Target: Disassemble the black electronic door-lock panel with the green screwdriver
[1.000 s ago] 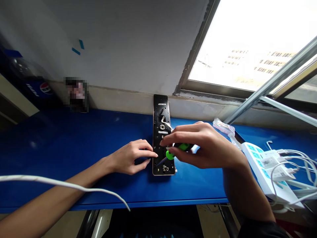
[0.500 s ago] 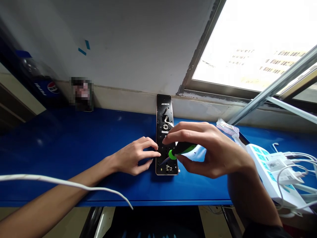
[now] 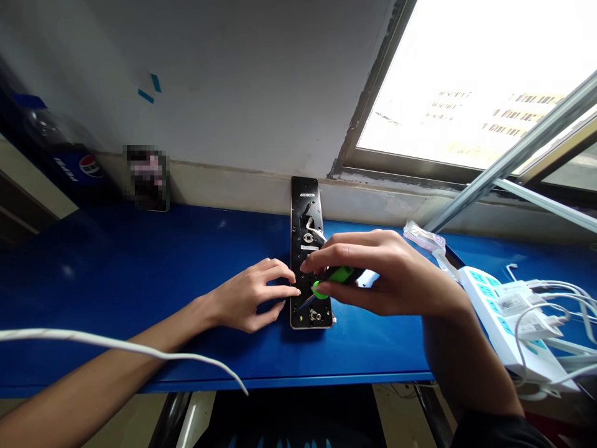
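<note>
A long black lock panel (image 3: 305, 205) lies on the blue table, its far end at the wall. Holes, small white labels, a metal post and a white cable show on its face. My right hand (image 3: 387, 264) grips a screwdriver (image 3: 321, 289) with a green and black handle. The slanted shaft points down-left to the panel's near left corner, where the tip meets the dark surface near a hole. On the panel's left side, my left hand (image 3: 256, 295) rests with fingers apart, its fingertips touching the edge and face.
At right stands a white power strip (image 3: 494, 311) with plugged-in chargers and cables. A clear plastic packet (image 3: 423, 236) lies behind it. A white cable (image 3: 153, 353) crosses over my left forearm. A Pepsi bottle (image 3: 69, 155) and a blurred-out item (image 3: 147, 177) stand at back left.
My right hand's fingers have closed further around the screwdriver handle, with the thumb higher. The tip stays at the panel's near left corner. My left hand holds its place; the view has shifted slightly.
</note>
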A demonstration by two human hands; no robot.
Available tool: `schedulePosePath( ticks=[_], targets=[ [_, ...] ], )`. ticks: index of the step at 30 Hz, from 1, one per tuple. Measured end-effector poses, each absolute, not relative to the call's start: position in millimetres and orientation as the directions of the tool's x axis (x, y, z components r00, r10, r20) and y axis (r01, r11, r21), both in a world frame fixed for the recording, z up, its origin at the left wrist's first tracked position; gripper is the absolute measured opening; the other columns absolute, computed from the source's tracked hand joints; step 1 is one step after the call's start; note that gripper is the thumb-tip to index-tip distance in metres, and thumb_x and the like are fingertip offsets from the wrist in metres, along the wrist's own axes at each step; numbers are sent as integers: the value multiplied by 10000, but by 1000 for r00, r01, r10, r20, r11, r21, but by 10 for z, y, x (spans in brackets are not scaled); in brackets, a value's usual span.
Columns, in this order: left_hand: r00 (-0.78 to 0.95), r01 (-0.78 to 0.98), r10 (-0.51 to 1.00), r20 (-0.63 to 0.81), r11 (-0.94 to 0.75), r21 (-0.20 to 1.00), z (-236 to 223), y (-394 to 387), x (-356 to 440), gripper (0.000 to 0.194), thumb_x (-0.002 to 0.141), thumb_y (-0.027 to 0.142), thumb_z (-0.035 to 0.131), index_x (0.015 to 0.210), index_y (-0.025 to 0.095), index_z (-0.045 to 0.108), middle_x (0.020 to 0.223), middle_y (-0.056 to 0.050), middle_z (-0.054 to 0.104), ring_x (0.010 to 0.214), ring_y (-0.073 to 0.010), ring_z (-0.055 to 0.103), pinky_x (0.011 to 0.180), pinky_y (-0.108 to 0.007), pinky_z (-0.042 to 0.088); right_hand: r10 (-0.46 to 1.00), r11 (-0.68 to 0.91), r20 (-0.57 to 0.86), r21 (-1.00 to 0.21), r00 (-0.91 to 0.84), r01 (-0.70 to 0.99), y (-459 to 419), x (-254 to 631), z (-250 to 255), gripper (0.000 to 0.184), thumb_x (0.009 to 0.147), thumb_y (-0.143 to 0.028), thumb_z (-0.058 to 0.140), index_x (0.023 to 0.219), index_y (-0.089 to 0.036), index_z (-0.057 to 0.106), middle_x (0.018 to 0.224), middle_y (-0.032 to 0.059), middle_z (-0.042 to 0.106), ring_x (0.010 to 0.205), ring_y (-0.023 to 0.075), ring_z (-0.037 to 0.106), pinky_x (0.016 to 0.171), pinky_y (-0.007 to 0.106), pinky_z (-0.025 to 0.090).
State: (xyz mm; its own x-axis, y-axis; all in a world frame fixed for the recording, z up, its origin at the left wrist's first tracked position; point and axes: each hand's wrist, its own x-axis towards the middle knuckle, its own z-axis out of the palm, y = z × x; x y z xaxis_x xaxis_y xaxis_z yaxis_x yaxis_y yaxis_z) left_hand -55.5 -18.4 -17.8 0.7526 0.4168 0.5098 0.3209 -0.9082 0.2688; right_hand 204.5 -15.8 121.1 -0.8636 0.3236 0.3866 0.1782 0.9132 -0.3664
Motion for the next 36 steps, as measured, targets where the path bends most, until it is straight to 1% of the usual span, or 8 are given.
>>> schedulePosePath(
  ticks=[7, 13, 17, 20, 24, 27, 30, 36],
  targets=[
    [737, 274, 450, 504, -881, 386, -175, -232, -497, 376, 870, 151, 689, 1243, 190, 681, 1183, -131, 679, 1133, -268, 617, 1027, -451, 540, 333, 927, 480, -322, -811, 190, -174, 2080, 1242, 240, 874, -93, 677, 1110, -128, 705, 924, 49, 733, 750, 106, 659, 657, 224, 534],
    [657, 229, 433, 617, -894, 385, -249, -231, -381, 140, 939, 139, 675, 1071, 168, 713, 977, -104, 709, 972, -223, 608, 849, -374, 579, 338, 935, 549, -290, -764, 205, -180, 2175, 1277, 318, 842, -71, 696, 1139, -183, 689, 953, 34, 750, 784, 129, 675, 673, 257, 544],
    [640, 251, 441, 629, -894, 371, -208, -225, -348, 130, 951, 136, 659, 1057, 177, 723, 947, -91, 704, 935, -208, 599, 810, -349, 577, 390, 915, 507, -306, -768, 263, -205, 2310, 1376, 315, 871, -115, 694, 1170, -213, 689, 955, 22, 750, 770, 126, 673, 677, 258, 542],
    [675, 285, 406, 616, -914, 290, -72, -186, -281, 123, 957, 139, 650, 1051, 174, 721, 958, -88, 714, 954, -212, 600, 843, -359, 564, 446, 893, 396, -265, -803, 365, -218, 2469, 1470, 325, 892, -151, 686, 1213, -207, 694, 934, 15, 749, 739, 114, 668, 648, 239, 522],
    [845, 254, 268, 463, -963, 93, 221, -11, 28, 146, 993, 155, 583, 975, 176, 727, 950, -78, 735, 935, -223, 615, 855, -370, 531, 565, 823, 185, -204, -804, 531, -200, 2711, 1527, 357, 872, -138, 679, 1206, -261, 711, 921, -9, 758, 703, 107, 662, 590, 220, 477],
    [921, 194, 180, 344, -981, -7, 363, 218, 422, 220, 987, 137, 562, 840, 180, 720, 851, -73, 724, 899, -235, 628, 852, -382, 507, 657, 751, 102, -169, -747, 638, -155, 2894, 1528, 282, 851, -159, 704, 1108, -267, 739, 789, -29, 741, 604, 97, 623, 542, 217, 442],
    [970, 190, 178, 165, -980, -59, 334, 476, 830, 189, 929, 130, 626, 769, 183, 712, 798, -66, 723, 872, -247, 634, 763, -372, 485, 706, 703, 47, -177, -707, 689, -81, 3057, 1536, 264, 856, -168, 694, 1103, -251, 736, 691, -43, 707, 527, 83, 574, 481, 211, 394],
    [979, 188, 180, 97, -979, -78, 85, 819, 1282, 192, 875, 125, 688, 696, 186, 716, 724, -48, 703, 737, -225, 608, 627, -342, 429, 759, 644, 56, -208, -648, 736, 115, 3253, 1565, 295, 842, -182, 695, 1132, -236, 715, 657, -56, 682, 499, 76, 555, 433, 206, 365]
  ],
)
